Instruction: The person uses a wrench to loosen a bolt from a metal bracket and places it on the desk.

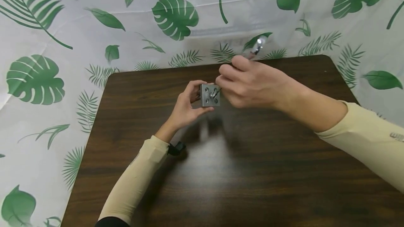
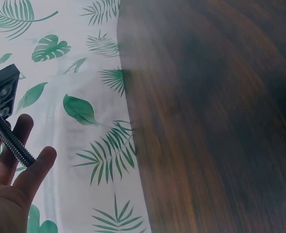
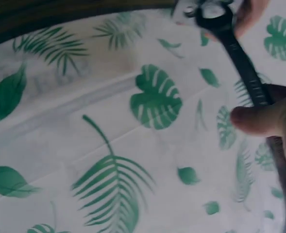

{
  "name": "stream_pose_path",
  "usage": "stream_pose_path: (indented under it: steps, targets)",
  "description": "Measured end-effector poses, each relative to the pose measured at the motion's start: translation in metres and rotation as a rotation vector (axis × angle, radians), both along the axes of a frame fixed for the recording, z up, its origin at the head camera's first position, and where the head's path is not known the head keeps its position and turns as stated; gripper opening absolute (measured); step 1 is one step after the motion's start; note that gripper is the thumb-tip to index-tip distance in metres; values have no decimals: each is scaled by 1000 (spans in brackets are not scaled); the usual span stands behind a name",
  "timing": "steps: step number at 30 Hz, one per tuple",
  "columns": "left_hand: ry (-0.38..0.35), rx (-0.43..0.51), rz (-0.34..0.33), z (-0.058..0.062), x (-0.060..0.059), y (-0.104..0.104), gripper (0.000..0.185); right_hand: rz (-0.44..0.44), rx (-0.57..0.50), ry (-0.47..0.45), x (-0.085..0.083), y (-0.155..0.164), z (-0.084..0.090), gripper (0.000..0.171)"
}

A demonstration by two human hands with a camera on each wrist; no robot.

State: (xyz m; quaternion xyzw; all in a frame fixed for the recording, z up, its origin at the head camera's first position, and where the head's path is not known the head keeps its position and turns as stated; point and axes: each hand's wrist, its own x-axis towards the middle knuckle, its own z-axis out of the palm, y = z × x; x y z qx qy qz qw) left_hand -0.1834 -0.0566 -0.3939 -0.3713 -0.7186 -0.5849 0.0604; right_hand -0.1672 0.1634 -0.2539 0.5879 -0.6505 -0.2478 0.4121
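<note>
A square grey metal plate [image 1: 203,101] with several holes is gripped at its edges by my left hand [image 1: 184,109], thumb below and fingers above. A threaded bolt [image 2: 11,138] sticks out from the plate's back, past the left fingers in the left wrist view. My right hand [image 1: 249,81] holds a metal wrench [image 3: 247,70] along its handle, thumb laid against it. One end of the wrench is at the middle of the plate's face; whether it fits round the bolt's head is hard to tell. The wrench's shiny other end [image 1: 260,43] points up and away.
Both hands are raised over a dark wood-grain table [image 1: 252,171]. Behind it hangs a white sheet [image 1: 132,45] printed with green leaves. A black strap mount [image 1: 176,148] sits on the left wrist.
</note>
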Motion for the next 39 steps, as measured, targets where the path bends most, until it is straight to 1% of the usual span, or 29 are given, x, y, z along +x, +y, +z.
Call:
stream_pose_path:
  steps: [2,4,7,9,10,12,14,17,19,20,21,23,24,26,28,29,31,35,39]
  targets:
    - [6,6,-5,-1,-1,0,68,-99,-39,-69,10,-4,0,28]
    - [11,9,-8,-1,-2,0,67,-240,-64,-114,21,-9,-1,28]
    - [17,13,5,0,-2,1,67,-473,-98,-183,38,-17,-5,21]
    - [16,19,27,1,-2,2,67,-594,-141,-263,46,-19,-8,17]
    - [16,22,39,1,-2,2,67,-635,-172,-317,49,-19,-10,16]
    - [12,24,62,2,-2,1,66,-685,-220,-396,51,-17,-14,19]
    - [5,29,79,2,-3,-1,66,-712,-256,-477,50,-13,-17,19]
    - [-5,39,84,0,-3,-3,66,-768,-266,-593,46,-5,-18,15]
    - [-13,52,80,-2,-4,-3,66,-826,-279,-700,43,1,-17,9]
    - [-12,59,77,-6,-6,-4,67,-848,-295,-750,43,5,-16,9]
    - [-11,65,74,-11,-9,-4,68,-872,-311,-795,42,9,-16,13]
    - [-4,75,71,-12,-9,-3,69,-905,-355,-873,41,16,-17,27]
    - [1,80,71,-11,-9,-3,69,-922,-377,-913,40,20,-18,31]
    - [12,88,75,-10,-9,-3,70,-935,-439,-974,41,27,-23,36]
    - [15,89,85,-2,-5,-3,69,-949,-512,-1035,41,33,-30,38]
    - [17,90,90,-1,-5,-3,69,-951,-553,-1069,42,35,-34,38]
    - [19,92,102,0,-4,-4,70,-924,-643,-1127,44,39,-45,35]
    - [23,101,109,1,-3,-5,70,-822,-843,-1221,48,41,-76,31]
    - [23,116,106,-1,-4,-5,70,-729,-1052,-1268,53,35,-109,25]
